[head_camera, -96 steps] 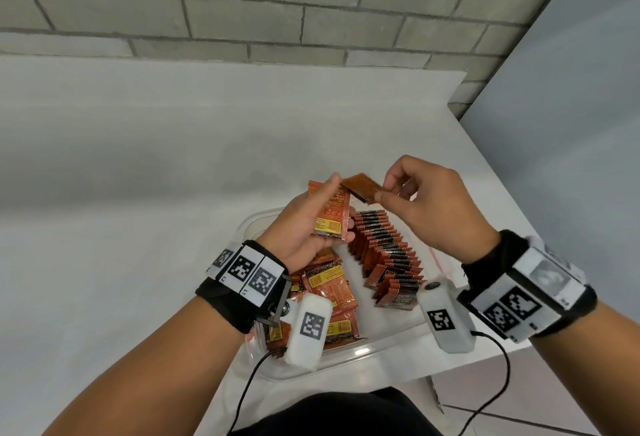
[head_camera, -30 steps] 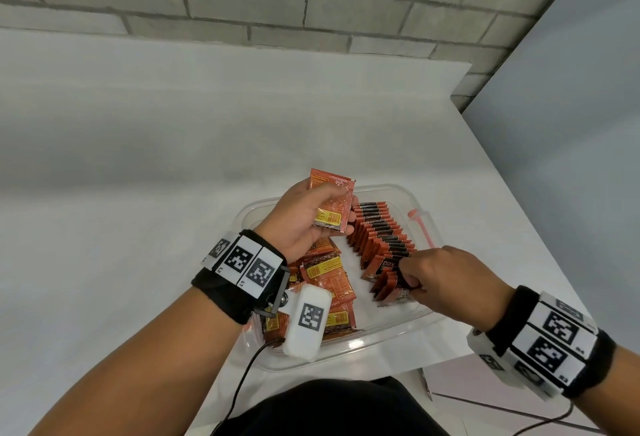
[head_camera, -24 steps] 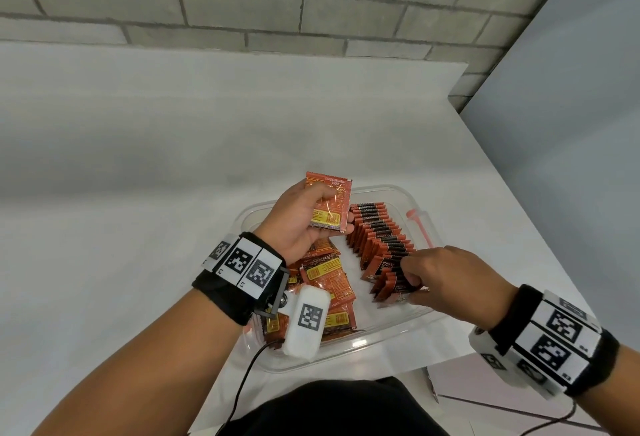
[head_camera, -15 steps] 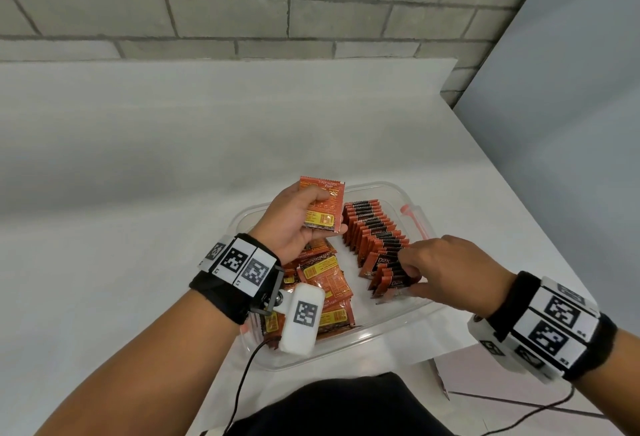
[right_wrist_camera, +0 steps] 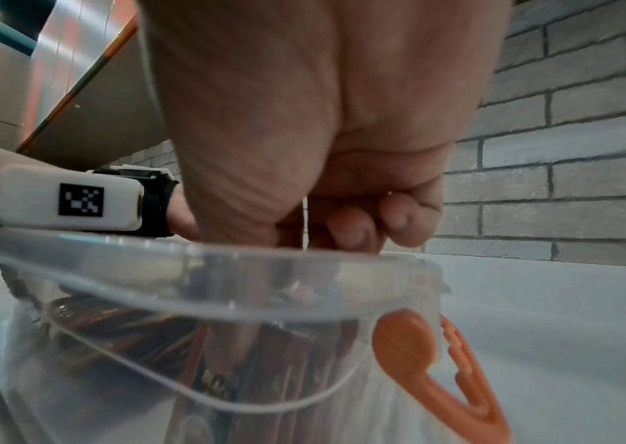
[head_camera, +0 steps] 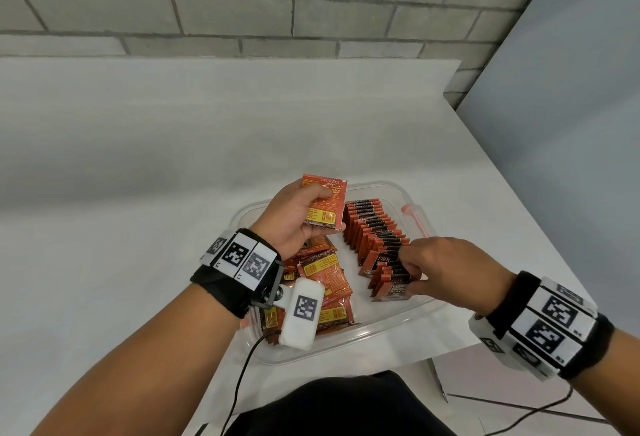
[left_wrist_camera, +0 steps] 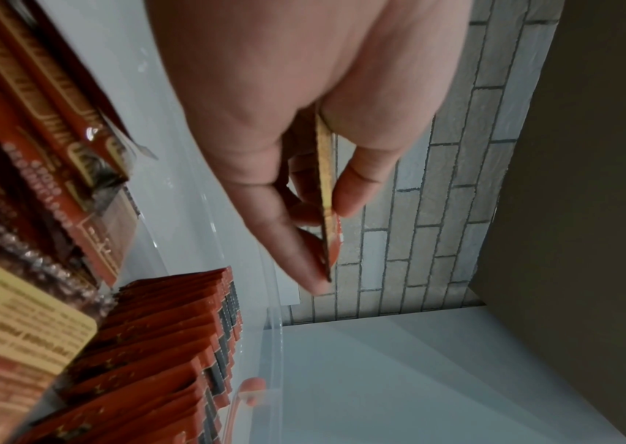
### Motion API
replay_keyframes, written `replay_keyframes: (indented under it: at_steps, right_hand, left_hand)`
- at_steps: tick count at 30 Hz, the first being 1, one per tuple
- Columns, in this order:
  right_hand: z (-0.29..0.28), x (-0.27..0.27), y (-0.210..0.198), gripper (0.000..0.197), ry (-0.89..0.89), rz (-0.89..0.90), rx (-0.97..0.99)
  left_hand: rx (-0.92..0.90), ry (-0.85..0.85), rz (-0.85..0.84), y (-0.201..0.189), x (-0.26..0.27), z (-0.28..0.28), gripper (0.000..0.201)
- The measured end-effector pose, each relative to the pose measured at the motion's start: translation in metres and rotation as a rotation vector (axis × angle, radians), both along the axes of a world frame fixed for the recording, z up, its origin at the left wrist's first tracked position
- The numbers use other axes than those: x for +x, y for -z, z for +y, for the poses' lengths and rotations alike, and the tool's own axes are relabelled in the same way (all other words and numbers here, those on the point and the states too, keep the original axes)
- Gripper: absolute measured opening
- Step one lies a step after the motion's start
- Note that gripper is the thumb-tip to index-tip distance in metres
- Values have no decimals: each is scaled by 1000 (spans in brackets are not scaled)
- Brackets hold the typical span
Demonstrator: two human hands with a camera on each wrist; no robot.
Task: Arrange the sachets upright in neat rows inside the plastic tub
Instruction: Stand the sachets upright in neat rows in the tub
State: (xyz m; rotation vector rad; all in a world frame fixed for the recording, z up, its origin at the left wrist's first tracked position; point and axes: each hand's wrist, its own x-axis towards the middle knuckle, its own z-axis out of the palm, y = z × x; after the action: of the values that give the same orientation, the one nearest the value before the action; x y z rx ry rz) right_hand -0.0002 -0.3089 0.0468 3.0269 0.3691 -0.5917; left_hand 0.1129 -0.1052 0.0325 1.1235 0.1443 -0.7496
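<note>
While the right hand (head_camera: pixel 446 271) pinches the near sachets of the upright row (head_camera: pixel 375 231) inside the tub (head_camera: pixel 353 345), squaring them, the left hand (head_camera: pixel 294 224) grips the spare sachet (head_camera: pixel 323 202); next, I judge, it gets slotted in upright.

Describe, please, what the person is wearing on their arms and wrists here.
Both forearms are bare, with no sleeves. Each wrist carries a black wristband topped with white tiles printed with black square-code markers. A white rounded camera module, also bearing a marker, hangs below the left wrist on a bracket, with a thin black cable trailing from it.
</note>
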Motion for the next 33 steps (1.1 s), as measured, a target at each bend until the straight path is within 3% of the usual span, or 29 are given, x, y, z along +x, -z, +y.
replay_keyframes:
  at_steps: [7,11,15,19,22,24,26,28,30,33]
  right_hand:
    - [-3,-1,-7,27,76,6,139]
    - [5,9,-23,27,290,-111,580]
    - [23,30,-38,37,411,-183,820]
    - [30,48,-47,12,380,-310,963]
    - [32,49,-49,15,247,-575,937]
    - [32,45,-43,14,142,-626,866]
    - [30,40,-35,18,102,-579,743]
    - [28,36,-34,34,162,-455,720]
    - [26,31,-37,50,330,-322,863]
    - [29,26,-33,41,583,-209,1087]
  left_hand:
    - [52,48,-76,1,-1,1,9]
    - [35,73,-155,-3,-2,2,13]
    - [53,174,-296,-19,-6,1,18]
    - [37,201,-337,-34,-7,0,25]
    - [-13,104,-153,-38,-2,4,49]
    - [-78,75,-96,-39,-3,6,41]
    - [-93,65,-139,-37,-5,5,32]
    - [-90,43,-203,-35,-5,4,28]
    - [-75,8,-217,-35,-5,3,25]
    - [-94,-19,-178,-36,-6,0,24]
